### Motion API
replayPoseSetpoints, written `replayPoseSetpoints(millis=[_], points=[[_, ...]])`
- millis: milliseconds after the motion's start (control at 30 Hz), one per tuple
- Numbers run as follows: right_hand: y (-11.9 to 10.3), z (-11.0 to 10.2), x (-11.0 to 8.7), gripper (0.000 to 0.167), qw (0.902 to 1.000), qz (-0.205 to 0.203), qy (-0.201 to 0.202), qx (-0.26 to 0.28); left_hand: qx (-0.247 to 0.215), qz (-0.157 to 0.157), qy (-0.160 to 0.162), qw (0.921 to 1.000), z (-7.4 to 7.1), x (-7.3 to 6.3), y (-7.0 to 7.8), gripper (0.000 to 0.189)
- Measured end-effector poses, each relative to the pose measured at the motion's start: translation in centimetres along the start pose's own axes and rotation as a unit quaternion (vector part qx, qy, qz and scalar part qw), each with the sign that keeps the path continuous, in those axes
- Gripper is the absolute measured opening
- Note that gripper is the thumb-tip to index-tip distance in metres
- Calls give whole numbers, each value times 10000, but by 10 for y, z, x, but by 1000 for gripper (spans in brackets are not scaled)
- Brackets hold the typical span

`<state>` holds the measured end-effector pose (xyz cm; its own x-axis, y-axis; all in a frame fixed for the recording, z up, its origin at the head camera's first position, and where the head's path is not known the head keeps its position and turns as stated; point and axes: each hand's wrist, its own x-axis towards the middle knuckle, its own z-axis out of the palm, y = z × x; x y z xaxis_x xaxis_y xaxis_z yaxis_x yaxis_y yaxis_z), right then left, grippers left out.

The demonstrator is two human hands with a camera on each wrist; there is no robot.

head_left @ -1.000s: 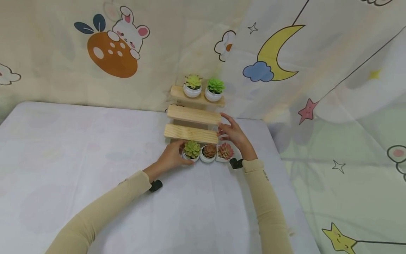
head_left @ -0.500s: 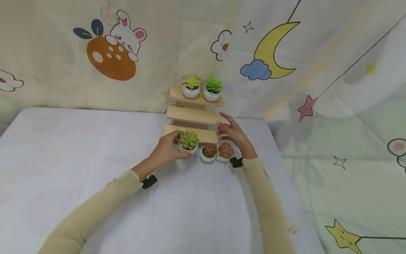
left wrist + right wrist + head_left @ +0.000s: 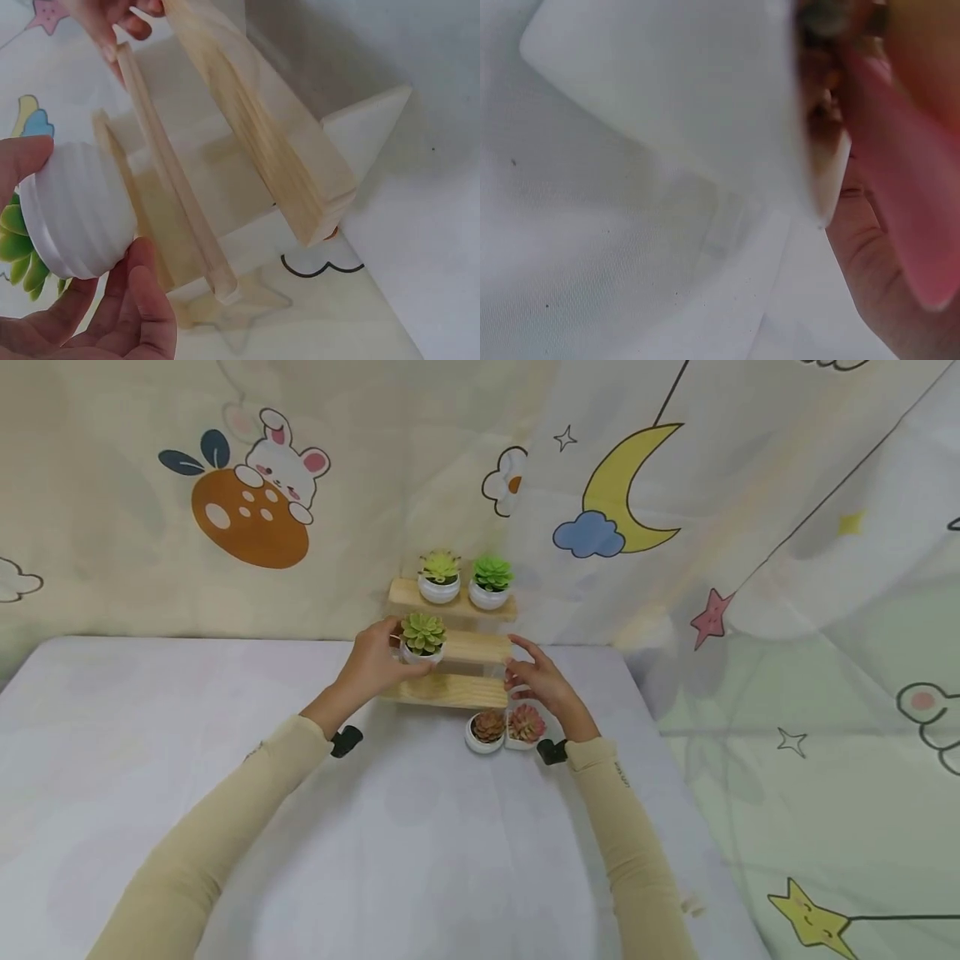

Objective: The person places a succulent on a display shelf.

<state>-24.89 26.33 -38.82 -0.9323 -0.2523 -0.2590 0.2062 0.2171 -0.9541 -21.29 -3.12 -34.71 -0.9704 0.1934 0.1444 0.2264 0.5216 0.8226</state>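
Frame centre | left hand [image 3: 375, 660] gripped succulent pot [image 3: 422, 637] near middle plank [image 3: 477, 647] | right hand [image 3: 546, 683], loose-fingered, touched plank's right end | off-edge release risked a fall

We see soft light and a faint shadow on the table [image 3: 420, 860] beside the left sleeve [image 3: 202, 827]. In the right wrist view, the pink leaf [image 3: 904, 187] is blurred.

We wear long, wrinkled beige sleeves [image 3: 197, 847], small dark lettering [image 3: 622, 776] printed beside the right cuff [image 3: 591, 752], and stubby black wrist cameras [image 3: 347, 742].
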Motion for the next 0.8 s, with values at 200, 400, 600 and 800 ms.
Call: replayPoseSetpoints(millis=[200, 400, 600, 800], points=[[1, 0, 0, 55, 10000, -18, 0, -26, -70, -115, 28, 9999, 5, 15, -3, 68], [1, -1, 1, 57, 9999, -15, -38, -92, -65, -27, 20, 10000, 9, 25, -8, 68], [2, -1, 2, 56, 9999, -5, -41, -121, -63, -252, -60, 9996, 9, 27, -10, 65], [4, -1, 3, 56, 9999, -28, -42, -106, -141, -423, -98, 9990, 10, 31, -10, 71]])
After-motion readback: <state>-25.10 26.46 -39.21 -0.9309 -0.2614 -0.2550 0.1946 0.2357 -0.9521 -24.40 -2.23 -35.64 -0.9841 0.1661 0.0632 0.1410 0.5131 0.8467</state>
